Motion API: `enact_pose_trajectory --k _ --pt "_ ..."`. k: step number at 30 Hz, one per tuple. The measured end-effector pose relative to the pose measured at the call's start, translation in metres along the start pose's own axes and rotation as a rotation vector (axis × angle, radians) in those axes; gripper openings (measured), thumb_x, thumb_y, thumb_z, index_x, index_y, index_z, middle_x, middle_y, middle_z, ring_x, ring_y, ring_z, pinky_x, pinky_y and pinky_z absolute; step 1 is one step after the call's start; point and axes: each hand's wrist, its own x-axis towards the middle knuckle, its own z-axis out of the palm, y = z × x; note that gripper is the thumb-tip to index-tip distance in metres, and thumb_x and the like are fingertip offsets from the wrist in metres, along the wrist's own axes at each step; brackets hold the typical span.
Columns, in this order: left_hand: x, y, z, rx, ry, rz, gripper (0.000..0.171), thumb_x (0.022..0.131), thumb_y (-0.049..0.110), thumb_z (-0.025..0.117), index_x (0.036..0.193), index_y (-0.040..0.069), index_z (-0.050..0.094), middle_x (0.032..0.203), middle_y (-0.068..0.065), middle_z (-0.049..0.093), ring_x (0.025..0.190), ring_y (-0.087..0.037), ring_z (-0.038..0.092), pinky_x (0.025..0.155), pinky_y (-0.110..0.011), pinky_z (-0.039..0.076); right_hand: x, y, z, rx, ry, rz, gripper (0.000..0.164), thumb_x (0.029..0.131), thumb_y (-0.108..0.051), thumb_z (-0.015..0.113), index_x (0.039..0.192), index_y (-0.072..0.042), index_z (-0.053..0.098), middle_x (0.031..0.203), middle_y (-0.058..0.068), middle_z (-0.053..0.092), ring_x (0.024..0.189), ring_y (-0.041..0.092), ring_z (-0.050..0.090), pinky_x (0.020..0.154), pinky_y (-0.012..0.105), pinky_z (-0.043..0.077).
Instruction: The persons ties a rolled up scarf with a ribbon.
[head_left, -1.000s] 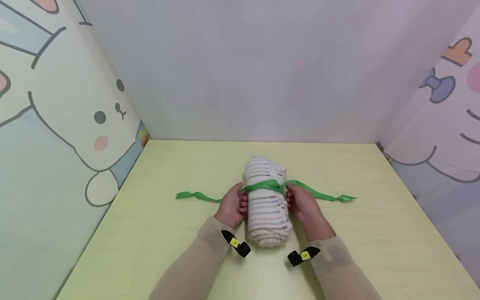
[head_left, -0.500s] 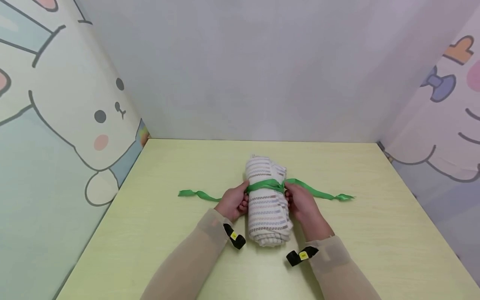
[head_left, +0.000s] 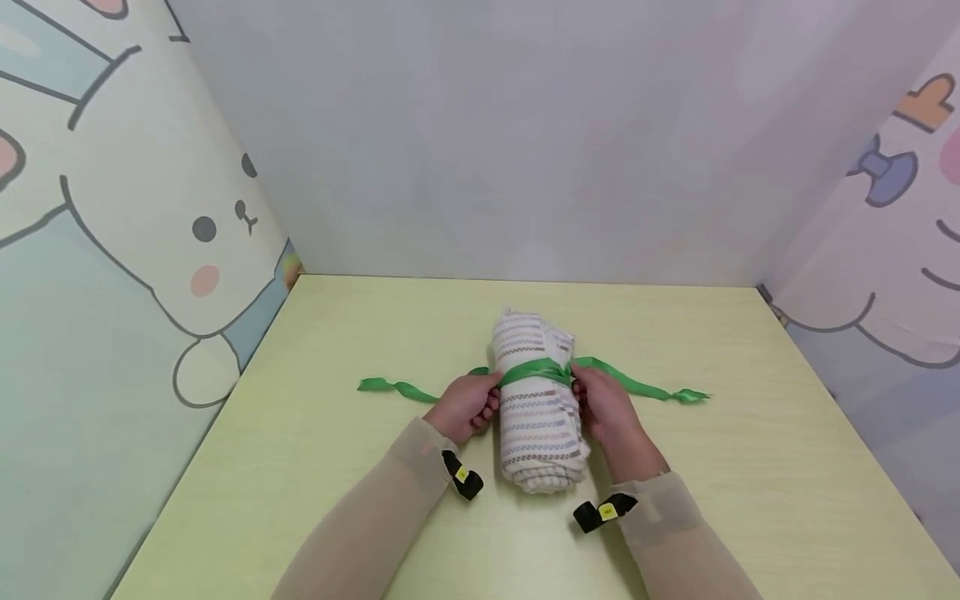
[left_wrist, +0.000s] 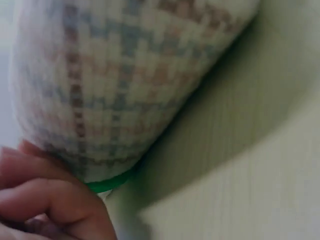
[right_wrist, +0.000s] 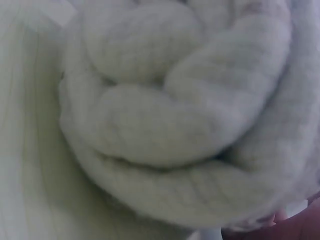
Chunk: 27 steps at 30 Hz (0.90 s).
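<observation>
A rolled towel [head_left: 536, 425], white with blue, pink and brown woven stripes, lies lengthwise on the table. Round its middle runs a green ribbon [head_left: 534, 369], with a loose tail out to each side. My left hand [head_left: 465, 404] pinches the ribbon at the towel's left side, fingers curled. On the other side, my right hand [head_left: 606, 406] has thumb and finger on the ribbon where it crosses over near the towel's right edge. In the left wrist view, curled fingers [left_wrist: 60, 200] sit against the towel beside a sliver of ribbon. The right wrist view shows the towel's coiled end [right_wrist: 165, 120].
The pale yellow table [head_left: 750, 500] is bounded by a plain grey wall [head_left: 480, 142] at the back. Side panels with a cartoon rabbit [head_left: 150, 208] and other cartoon figures stand left and right. Each sleeve cuff carries a black wrist camera [head_left: 596, 515].
My left hand's fingers have closed at the ribbon, and the hand has shifted slightly, baring a bit of ribbon behind it. The right hand stays nearly still; the towel shifts barely.
</observation>
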Motion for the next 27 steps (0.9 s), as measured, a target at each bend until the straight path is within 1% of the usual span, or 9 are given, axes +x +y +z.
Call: enact_pose_trajectory --k 3,7,10,13,16,19,21,23,27 --pt "0.001 -0.001 -0.001 -0.048 0.053 0.046 0.034 0.106 0.034 0.058 0.082 0.010 0.057 0.068 0.000 0.053 0.054 -0.008 0.043 0.044 -0.019 0.031 0.001 0.001 0.000 0.009 0.002 0.002 0.022 0.107 -0.025 0.058 0.093 -0.009 0.052 0.076 -0.001 0.049 0.065 0.013 0.045 0.059 0.025 0.041" --pt "-0.002 0.001 0.000 -0.131 0.135 0.149 0.026 0.107 0.029 0.056 0.093 0.007 0.056 0.074 -0.003 0.056 0.060 -0.012 0.049 0.050 -0.022 0.038 0.002 0.001 0.000 0.042 0.012 -0.007 0.019 0.108 -0.024 0.056 0.100 -0.008 0.050 0.078 -0.001 0.050 0.067 0.012 0.047 0.058 0.023 0.040" --pt "-0.005 0.003 0.003 -0.242 0.185 0.225 0.021 0.107 0.024 0.055 0.100 0.004 0.054 0.083 -0.008 0.060 0.069 -0.015 0.056 0.060 -0.025 0.047 0.003 0.001 0.001 0.075 0.029 -0.034 0.016 0.109 -0.023 0.052 0.106 -0.008 0.049 0.083 0.000 0.054 0.070 0.012 0.051 0.061 0.022 0.043" --pt "-0.008 0.003 0.006 -0.402 0.199 0.298 0.018 0.108 0.018 0.055 0.103 0.001 0.050 0.097 -0.013 0.065 0.082 -0.019 0.064 0.076 -0.030 0.054 0.003 0.002 0.002 0.128 0.061 -0.077 0.014 0.110 -0.022 0.050 0.108 -0.008 0.046 0.091 0.002 0.058 0.079 0.013 0.058 0.069 0.022 0.048" --pt "-0.010 0.003 0.008 -0.540 0.179 0.367 0.016 0.109 0.014 0.054 0.108 0.000 0.045 0.110 -0.019 0.068 0.096 -0.023 0.069 0.088 -0.034 0.057 0.002 0.001 0.004 0.214 0.085 -0.123 0.014 0.110 -0.018 0.049 0.104 -0.008 0.042 0.095 0.004 0.060 0.087 0.016 0.062 0.078 0.025 0.052" --pt "-0.010 0.002 0.010 -0.631 0.152 0.406 0.019 0.108 0.014 0.055 0.112 0.001 0.042 0.114 -0.022 0.069 0.103 -0.028 0.070 0.091 -0.038 0.057 0.002 0.001 0.005 0.304 0.097 -0.150 0.014 0.110 -0.015 0.050 0.101 -0.009 0.041 0.094 0.006 0.063 0.088 0.017 0.064 0.086 0.029 0.055" --pt "-0.010 0.002 0.012 -0.666 0.137 0.411 0.020 0.107 0.015 0.057 0.114 0.001 0.044 0.113 -0.022 0.070 0.105 -0.029 0.071 0.092 -0.039 0.057 0.002 -0.001 0.005 0.354 0.091 -0.157 0.010 0.109 -0.014 0.050 0.104 -0.009 0.044 0.095 0.007 0.065 0.090 0.018 0.065 0.091 0.032 0.055" --pt "-0.010 0.002 0.012 -0.694 0.113 0.407 0.022 0.106 0.015 0.060 0.118 0.002 0.046 0.112 -0.019 0.070 0.107 -0.028 0.070 0.093 -0.039 0.056 0.001 -0.002 0.005 0.389 0.069 -0.152 0.005 0.110 -0.014 0.049 0.111 -0.009 0.048 0.099 0.007 0.065 0.094 0.018 0.065 0.096 0.034 0.054" --pt "-0.011 0.003 0.012 -0.788 0.010 0.396 0.027 0.106 0.010 0.057 0.131 0.002 0.048 0.117 -0.014 0.068 0.113 -0.026 0.067 0.101 -0.039 0.052 -0.001 -0.005 0.005 0.452 0.021 -0.121 0.018 0.111 -0.014 0.045 0.126 -0.006 0.050 0.107 0.008 0.065 0.104 0.020 0.064 0.104 0.034 0.049"
